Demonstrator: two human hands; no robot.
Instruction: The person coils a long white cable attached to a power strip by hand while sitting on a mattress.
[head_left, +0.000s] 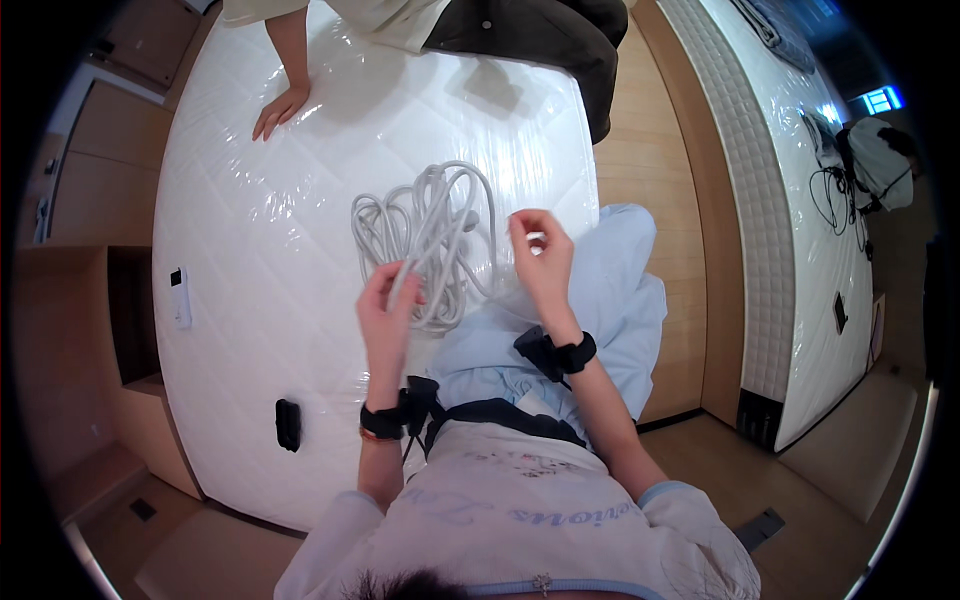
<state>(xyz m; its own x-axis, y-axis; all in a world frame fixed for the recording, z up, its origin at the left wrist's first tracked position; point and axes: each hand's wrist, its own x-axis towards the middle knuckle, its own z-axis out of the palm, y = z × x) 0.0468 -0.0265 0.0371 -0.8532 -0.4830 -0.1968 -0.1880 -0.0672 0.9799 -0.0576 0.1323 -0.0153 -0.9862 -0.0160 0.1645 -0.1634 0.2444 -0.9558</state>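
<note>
A light grey cable (436, 215), gathered in loose loops, lies on the plastic-covered white mattress in front of me. My left hand (382, 312) is at the near left side of the bundle, its fingers closed around a strand of it. Just right of the loops, my right hand (543, 262) is raised with its fingers curled into a ring. No strand visibly comes out of it, and whether anything is between its fingertips cannot be made out. One cable loop passes between the two hands and runs down toward my light blue trousers (610, 260).
The mattress (260, 220) also carries a white remote-like device (180, 297) and a small black object (288, 425) at left. Another person's hand (283, 110) rests on its far part. Across a wood-floored gap (655, 200), a second wrapped mattress (765, 250) holds dark cables (835, 190).
</note>
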